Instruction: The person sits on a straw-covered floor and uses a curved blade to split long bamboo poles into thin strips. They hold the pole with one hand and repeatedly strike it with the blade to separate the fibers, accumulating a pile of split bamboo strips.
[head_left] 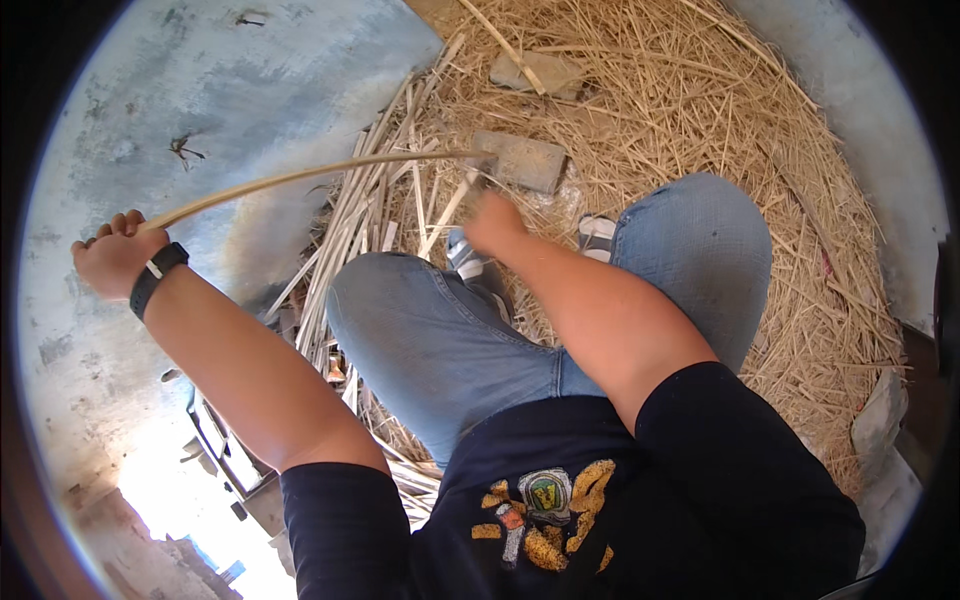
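Note:
A long, pale bamboo strip (300,174) arcs from the left wall side to a spot in front of my feet. Its near-left end is gripped by my left hand (122,255), the fingers wrapped round it and a dark band on the wrist. At the strip's other end is my right hand (495,224), closed and slightly blurred. A dark, blade-like tool (484,164) juts up from it against the strip; motion smears its exact shape. A flat grey-brown brick (520,161) lies just beyond that end.
Straw-like shavings (690,120) cover the floor ahead and right. Split bamboo strips (352,215) lie in a bundle left of my knees (400,310). A second brick (540,74) sits farther off. Bluish walls (250,90) stand left and right; pale sacking (878,420) rests at far right.

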